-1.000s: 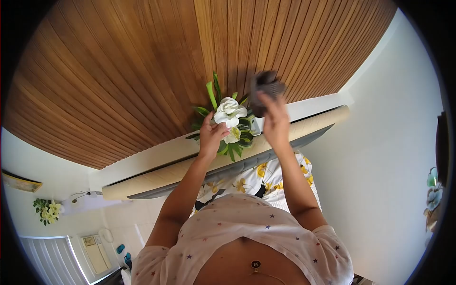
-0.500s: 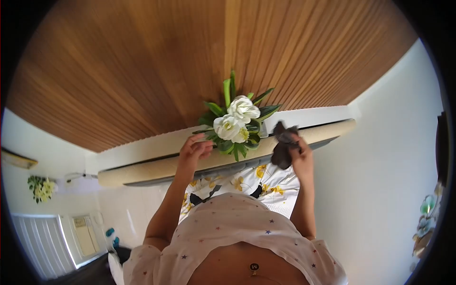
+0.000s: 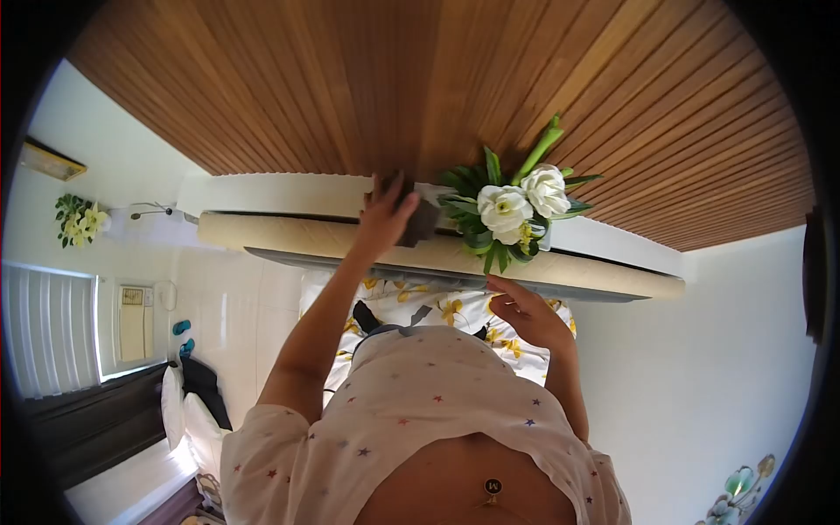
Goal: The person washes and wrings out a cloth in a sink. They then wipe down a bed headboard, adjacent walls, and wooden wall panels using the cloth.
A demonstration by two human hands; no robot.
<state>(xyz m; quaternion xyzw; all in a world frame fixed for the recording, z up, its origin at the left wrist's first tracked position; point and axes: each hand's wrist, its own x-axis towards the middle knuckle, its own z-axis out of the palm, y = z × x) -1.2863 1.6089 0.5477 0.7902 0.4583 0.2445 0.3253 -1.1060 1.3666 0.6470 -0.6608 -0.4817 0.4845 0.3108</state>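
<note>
My left hand (image 3: pixel 385 219) is on a dark brown cloth (image 3: pixel 423 224), its fingers pressed over the cloth on the white ledge (image 3: pixel 324 194) behind the headboard. Just right of it stands an arrangement of white artificial flowers (image 3: pixel 505 213) with green leaves; its base is mostly hidden by the leaves. Below the flowers hovers my right hand (image 3: pixel 529 317), fingers stretched out and nothing in them.
A beige padded headboard (image 3: pixel 297 234) runs across in front of the ledge. Under my body lies a bed with a white, yellow-flowered sheet (image 3: pixel 451 306). A slatted wooden panel (image 3: pixel 420 87) rises behind the ledge. At the left are slippers (image 3: pixel 181 327) and pillows (image 3: pixel 206 424).
The dark cloth has passed from my right hand to my left, which is now on the ledge left of the flowers. My right hand has lowered and opened. The view has shifted left.
</note>
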